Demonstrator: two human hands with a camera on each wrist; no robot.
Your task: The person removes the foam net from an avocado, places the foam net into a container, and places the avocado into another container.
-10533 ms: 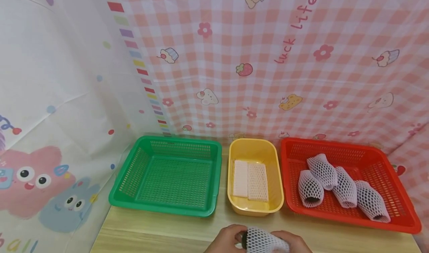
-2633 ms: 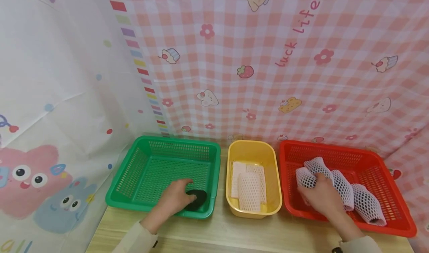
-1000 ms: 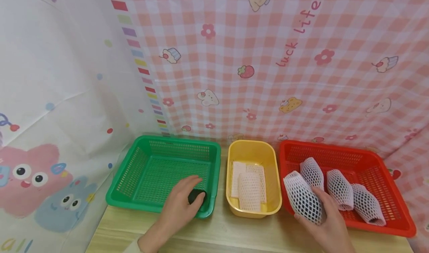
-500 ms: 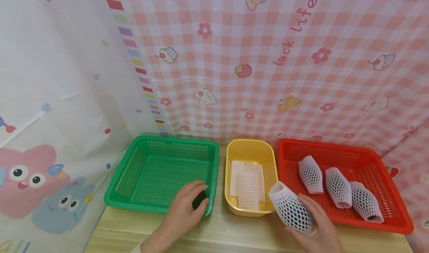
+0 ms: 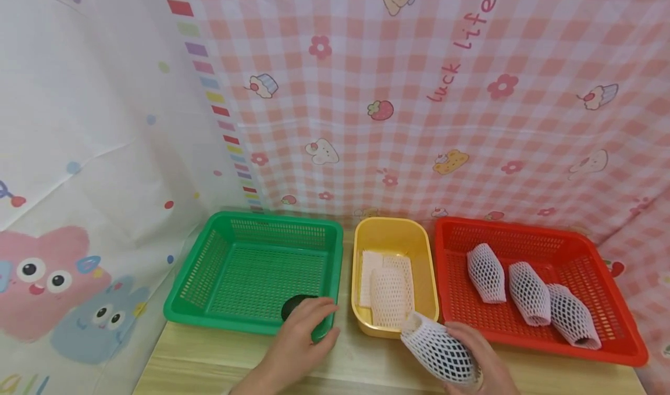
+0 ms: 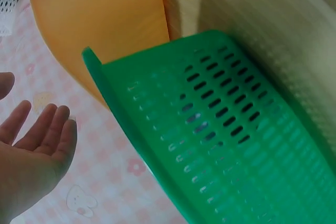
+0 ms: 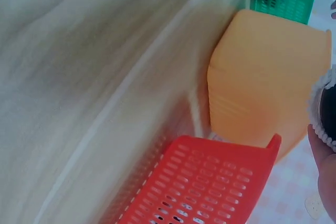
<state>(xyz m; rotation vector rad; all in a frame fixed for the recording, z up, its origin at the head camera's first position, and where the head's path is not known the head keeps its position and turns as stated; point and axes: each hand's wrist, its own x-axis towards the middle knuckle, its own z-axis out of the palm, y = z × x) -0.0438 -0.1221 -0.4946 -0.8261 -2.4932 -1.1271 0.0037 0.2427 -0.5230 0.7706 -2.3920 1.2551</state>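
Note:
My right hand [image 5: 484,361] grips an avocado in a white foam net sleeve [image 5: 442,348], tilted above the table just in front of the yellow tub. In the right wrist view the dark end of this avocado [image 7: 329,109] shows inside the net's rim. A bare dark green avocado [image 5: 296,306] lies in the near right corner of the green basket [image 5: 251,325], partly hidden by my left hand [image 5: 300,342]. That hand is over the basket's near rim, its fingers extended and apart, holding nothing; the left wrist view shows its loosely bent fingers [image 6: 50,129] too.
A yellow tub [image 5: 361,319] holding several flattened foam nets [image 5: 389,296] stands between the baskets. To the right, the red basket [image 5: 544,351] contains three netted avocados [image 5: 485,273]. Behind everything hangs a pink checked cloth [image 5: 345,168].
Since the oldest frame, a bare avocado has come into the green basket and another net into the tub. My right hand lifted a netted avocado from the red basket leftward; my left released the bare one.

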